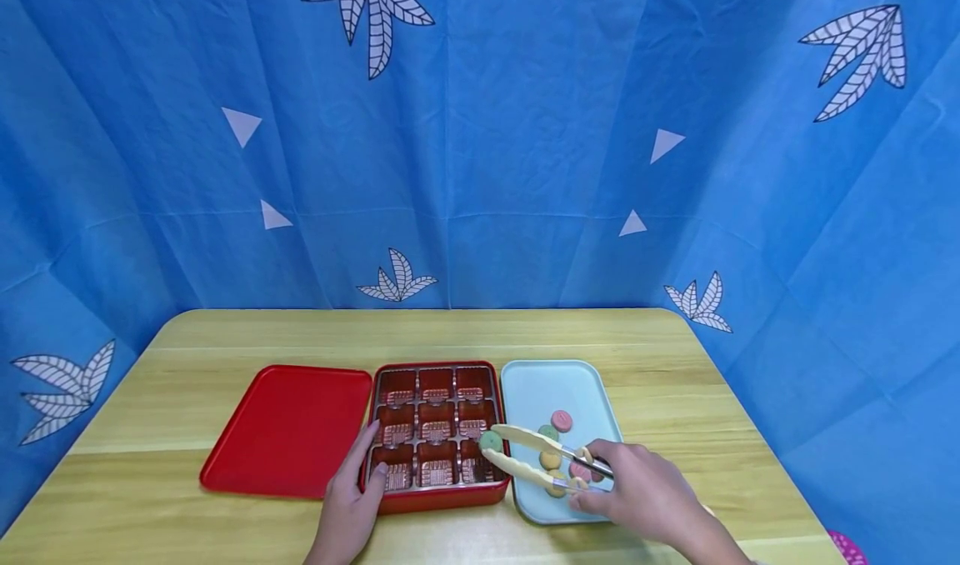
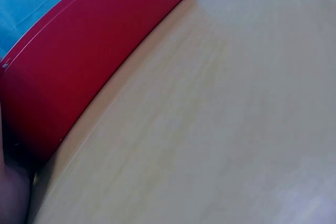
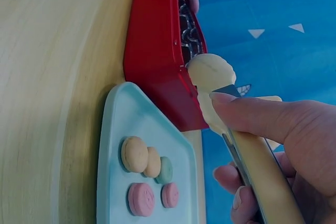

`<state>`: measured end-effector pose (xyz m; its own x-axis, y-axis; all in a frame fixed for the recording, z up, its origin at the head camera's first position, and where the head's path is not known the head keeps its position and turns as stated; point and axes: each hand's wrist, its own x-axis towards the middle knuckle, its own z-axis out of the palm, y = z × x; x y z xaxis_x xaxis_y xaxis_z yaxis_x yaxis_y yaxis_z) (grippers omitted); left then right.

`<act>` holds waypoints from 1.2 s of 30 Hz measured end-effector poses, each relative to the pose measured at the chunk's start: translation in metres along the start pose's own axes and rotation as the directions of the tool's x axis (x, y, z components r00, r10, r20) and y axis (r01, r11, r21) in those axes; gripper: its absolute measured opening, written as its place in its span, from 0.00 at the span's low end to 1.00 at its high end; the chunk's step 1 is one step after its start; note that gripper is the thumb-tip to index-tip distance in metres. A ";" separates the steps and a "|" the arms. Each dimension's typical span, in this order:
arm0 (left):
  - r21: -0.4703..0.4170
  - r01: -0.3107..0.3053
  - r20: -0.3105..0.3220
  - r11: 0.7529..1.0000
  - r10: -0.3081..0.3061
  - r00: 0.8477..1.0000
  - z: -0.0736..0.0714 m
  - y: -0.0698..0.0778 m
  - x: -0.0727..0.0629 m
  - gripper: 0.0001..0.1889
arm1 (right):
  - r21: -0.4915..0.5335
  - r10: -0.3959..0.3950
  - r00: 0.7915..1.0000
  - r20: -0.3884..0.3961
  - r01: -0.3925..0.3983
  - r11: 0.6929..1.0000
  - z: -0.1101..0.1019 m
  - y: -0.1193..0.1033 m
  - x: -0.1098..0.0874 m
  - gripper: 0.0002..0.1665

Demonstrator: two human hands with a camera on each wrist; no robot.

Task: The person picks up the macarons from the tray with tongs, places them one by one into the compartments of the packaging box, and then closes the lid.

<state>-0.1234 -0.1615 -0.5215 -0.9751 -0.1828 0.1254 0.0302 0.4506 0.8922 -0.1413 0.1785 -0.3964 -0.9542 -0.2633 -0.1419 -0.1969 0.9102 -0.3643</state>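
Observation:
My right hand grips metal tongs with cream scalloped tips. Pinched between the tips is a green macaron, over the right edge of the red box. In the right wrist view the tong head hides that macaron. Inside the box, a divided plastic insert shows several bare compartments. My left hand rests against the box's left side, fingers fairly straight, thumb at the near left corner. The left wrist view shows the box wall beside this hand.
Right of the box lies a light blue tray bearing pink macarons, beige macarons and a green macaron. A flat red lid lies left of the box. A blue curtain hangs behind the wooden table.

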 end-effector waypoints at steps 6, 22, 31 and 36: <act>-0.009 0.008 0.008 1.000 -0.008 1.000 -0.001 0.002 0.000 0.30 | -0.034 -0.045 0.999 0.000 0.045 0.998 0.001 -0.001 -0.004 0.21; -0.010 -0.009 0.006 1.000 0.009 1.000 -0.001 0.001 -0.001 0.30 | -0.042 -0.087 0.996 -0.017 0.087 0.995 0.002 0.000 -0.010 0.22; -0.014 0.006 0.009 1.000 -0.006 1.000 -0.001 0.003 -0.001 0.30 | -0.031 -0.084 0.996 -0.010 0.084 0.996 0.001 -0.001 -0.008 0.22; -0.007 -0.004 0.000 1.000 0.004 1.000 0.000 0.000 0.000 0.31 | -0.028 -0.083 0.996 -0.010 0.083 0.996 0.002 -0.001 -0.008 0.22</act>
<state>-0.1230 -0.1615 -0.5214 -0.9751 -0.1809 0.1286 0.0354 0.4454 0.8946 -0.1334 0.1789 -0.3964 -0.9366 -0.3350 -0.1022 -0.2816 0.8937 -0.3494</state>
